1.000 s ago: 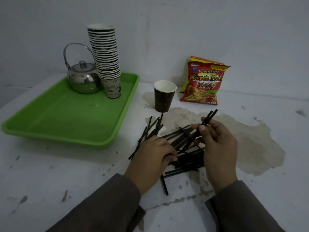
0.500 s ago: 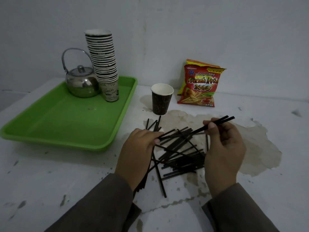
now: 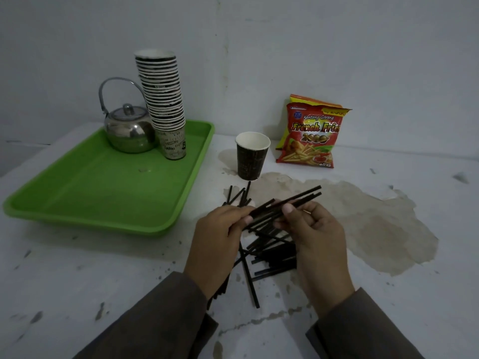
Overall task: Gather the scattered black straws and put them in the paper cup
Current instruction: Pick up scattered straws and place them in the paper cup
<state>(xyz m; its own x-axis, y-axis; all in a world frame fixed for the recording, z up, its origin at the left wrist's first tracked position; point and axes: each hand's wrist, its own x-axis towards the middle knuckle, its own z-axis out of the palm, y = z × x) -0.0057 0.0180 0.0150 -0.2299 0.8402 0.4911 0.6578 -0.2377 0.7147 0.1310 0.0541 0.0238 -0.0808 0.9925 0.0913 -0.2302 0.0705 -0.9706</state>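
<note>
Black, thin and straight, a few straws (image 3: 290, 202) are held above the bench (image 3: 77, 268), pinched between the curled fingers of the right hand (image 3: 315, 237) and gripped at their near end by the left hand (image 3: 220, 237). Their long axis is tilted, running from the lower left up to the upper right, away from the person. More loose straws (image 3: 272, 257) are seen crisscrossed on the bench below the hands, pointing many ways. A dark paper cup (image 3: 252, 159) with a white inside is set upright just beyond them. "Kentang Goreng French Fries 2000" can be read on a red snack bag (image 3: 312, 137).
</note>
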